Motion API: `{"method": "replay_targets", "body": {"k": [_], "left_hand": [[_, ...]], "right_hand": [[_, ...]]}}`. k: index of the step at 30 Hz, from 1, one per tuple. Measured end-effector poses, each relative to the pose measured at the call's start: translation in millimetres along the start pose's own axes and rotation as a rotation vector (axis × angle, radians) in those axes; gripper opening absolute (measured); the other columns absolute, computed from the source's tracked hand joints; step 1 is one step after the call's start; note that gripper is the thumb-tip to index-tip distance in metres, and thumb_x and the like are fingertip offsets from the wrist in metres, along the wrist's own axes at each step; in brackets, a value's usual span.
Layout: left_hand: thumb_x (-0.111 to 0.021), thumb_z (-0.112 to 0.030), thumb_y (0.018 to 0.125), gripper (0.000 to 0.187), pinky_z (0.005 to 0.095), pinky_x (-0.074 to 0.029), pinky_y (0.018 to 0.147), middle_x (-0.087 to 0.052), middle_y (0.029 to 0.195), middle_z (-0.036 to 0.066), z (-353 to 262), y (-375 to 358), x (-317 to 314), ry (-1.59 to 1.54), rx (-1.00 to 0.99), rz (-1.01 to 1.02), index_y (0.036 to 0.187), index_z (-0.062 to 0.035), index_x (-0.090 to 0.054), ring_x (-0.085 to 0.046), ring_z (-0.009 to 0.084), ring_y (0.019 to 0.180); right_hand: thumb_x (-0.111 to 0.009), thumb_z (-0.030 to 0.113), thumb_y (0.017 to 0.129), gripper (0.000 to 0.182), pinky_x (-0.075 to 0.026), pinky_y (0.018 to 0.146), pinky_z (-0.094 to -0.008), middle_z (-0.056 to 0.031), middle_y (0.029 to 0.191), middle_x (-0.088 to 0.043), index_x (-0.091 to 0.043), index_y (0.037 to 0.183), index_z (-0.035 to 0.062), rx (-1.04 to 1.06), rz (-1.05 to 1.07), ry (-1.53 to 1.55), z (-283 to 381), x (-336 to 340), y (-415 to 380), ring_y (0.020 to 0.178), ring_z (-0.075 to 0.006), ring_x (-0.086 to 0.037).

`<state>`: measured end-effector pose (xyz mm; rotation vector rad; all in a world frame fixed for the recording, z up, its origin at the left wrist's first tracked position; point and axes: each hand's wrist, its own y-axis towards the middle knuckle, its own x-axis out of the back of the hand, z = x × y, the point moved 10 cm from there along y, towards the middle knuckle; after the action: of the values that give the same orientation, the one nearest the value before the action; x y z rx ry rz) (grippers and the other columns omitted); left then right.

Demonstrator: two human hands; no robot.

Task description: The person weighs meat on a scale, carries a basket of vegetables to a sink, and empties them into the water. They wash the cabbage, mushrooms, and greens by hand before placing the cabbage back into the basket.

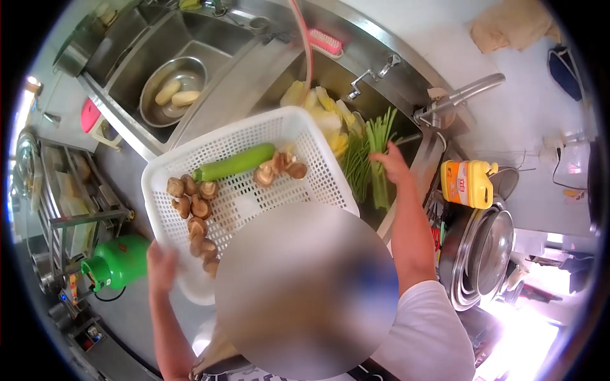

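Note:
A white perforated basket point(244, 198) holds a green zucchini point(235, 162) and several brown mushrooms point(198, 207). My left hand point(162, 263) is at the basket's lower left edge, blurred, and its fingers cannot be made out. Over the sink on the right, my right hand point(391, 161) is closed round a bunch of green stalks point(379, 136). Beside that bunch lie more thin green stems point(357, 166), and yellowish cabbage leaves point(324, 117) are behind them. A large blurred disc hides the basket's lower right part.
The left sink basin holds a steel bowl point(149, 95) with pale peeled vegetables point(167, 93). A faucet point(467, 90) reaches over the right side. A yellow jug point(467, 184) and stacked pans point(488, 254) stand at right, a green gas cylinder point(124, 261) at lower left.

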<state>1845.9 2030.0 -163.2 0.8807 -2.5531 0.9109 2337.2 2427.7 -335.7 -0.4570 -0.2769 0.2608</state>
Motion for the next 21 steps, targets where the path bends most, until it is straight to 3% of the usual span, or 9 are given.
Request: {"method": "replay_targets", "body": {"k": [2,5,8,9,10,12,14,18,21], "left_hand": [[-0.05,-0.007,0.077,0.027,0.0308,-0.049,0.059,-0.061,0.082,0.008,12.3,2.5,4.8,-0.017,-0.009,-0.011,0.101,0.0048,-0.057,-0.058,0.017,0.067],[-0.053,-0.005,0.08,0.024,0.0271,-0.049,0.05,-0.06,0.081,0.007,44.5,13.5,15.5,-0.056,-0.025,-0.032,0.103,0.003,-0.054,-0.057,0.0136,0.063],[-0.054,-0.008,0.08,0.023,0.0282,-0.048,0.051,-0.059,0.082,0.007,43.2,9.7,14.5,-0.045,0.025,-0.004,0.101,0.0027,-0.055,-0.057,0.0139,0.064],[-0.055,-0.009,0.08,0.024,0.0288,-0.048,0.051,-0.059,0.083,0.008,46.6,11.9,13.4,-0.038,0.03,0.009,0.101,0.0028,-0.054,-0.057,0.0142,0.064],[-0.055,-0.01,0.081,0.024,0.0294,-0.048,0.051,-0.059,0.084,0.008,47.5,16.4,11.1,-0.031,0.028,0.025,0.101,0.0028,-0.054,-0.057,0.0144,0.065],[-0.054,-0.01,0.08,0.025,0.03,-0.048,0.054,-0.059,0.083,0.009,53.8,19.3,12.8,0.09,-0.01,0.0,0.101,0.0033,-0.054,-0.057,0.0146,0.066],[-0.053,-0.01,0.079,0.026,0.0306,-0.047,0.057,-0.06,0.082,0.01,56.5,18.7,20.0,0.217,-0.069,-0.018,0.101,0.0039,-0.054,-0.056,0.0148,0.066],[-0.051,-0.007,0.08,0.028,0.0273,-0.045,0.06,-0.06,0.085,0.006,31.9,2.0,7.8,0.046,-0.072,-0.048,0.105,0.0044,-0.055,-0.054,0.0126,0.07],[-0.05,-0.005,0.08,0.029,0.0266,-0.045,0.062,-0.06,0.088,0.006,40.2,5.8,6.7,0.014,-0.125,0.011,0.107,0.005,-0.055,-0.055,0.0125,0.073]], "right_hand": [[-0.069,0.011,0.074,0.054,-0.048,0.083,-0.0336,-0.015,0.108,-0.063,-0.048,0.123,0.0015,0.179,0.078,-0.679,-7.7,-24.0,3.8,0.095,-0.0232,-0.062],[-0.068,0.015,0.079,0.046,-0.049,0.083,-0.0319,-0.017,0.109,-0.064,-0.052,0.12,0.0024,0.264,-0.121,-0.999,72.0,-59.3,-13.8,0.096,-0.022,-0.064],[-0.06,0.018,0.085,0.018,-0.051,0.069,-0.0344,-0.0162,0.088,-0.065,-0.06,0.096,0.0035,0.702,-0.241,-0.495,194.1,-139.2,-80.0,0.078,-0.0328,-0.064],[-0.061,0.018,0.081,0.018,-0.049,0.068,-0.0375,-0.0172,0.085,-0.062,-0.059,0.092,0.0039,0.741,-0.06,-0.25,201.0,-181.4,-92.7,0.077,-0.0342,-0.062],[-0.065,0.016,0.08,0.021,-0.049,0.069,-0.0333,-0.0134,0.085,-0.061,-0.06,0.096,0.0036,0.766,0.243,-0.434,200.4,-237.6,-98.6,0.076,-0.0244,-0.06],[-0.065,0.017,0.073,0.025,-0.046,0.077,-0.0417,-0.0141,0.09,-0.059,-0.061,0.095,0.0052,0.866,0.518,-0.797,180.8,-322.0,-114.3,0.089,-0.0311,-0.057],[-0.064,0.018,0.072,0.026,-0.044,0.078,-0.0422,-0.0143,0.091,-0.06,-0.062,0.094,0.0046,1.083,0.475,-1.102,145.7,-371.8,-106.0,0.094,-0.0315,-0.055],[-0.057,0.015,0.074,0.021,-0.042,0.078,-0.042,-0.014,0.092,-0.06,-0.062,0.09,0.0018,1.26,0.276,-1.11,129.3,-389.9,-116.8,0.091,-0.0278,-0.053],[-0.064,0.017,0.069,0.026,-0.042,0.074,-0.0403,-0.0134,0.09,-0.058,-0.061,0.089,0.0008,1.202,0.185,-1.189,134.2,-387.0,-117.4,0.089,-0.0268,-0.053]]}}
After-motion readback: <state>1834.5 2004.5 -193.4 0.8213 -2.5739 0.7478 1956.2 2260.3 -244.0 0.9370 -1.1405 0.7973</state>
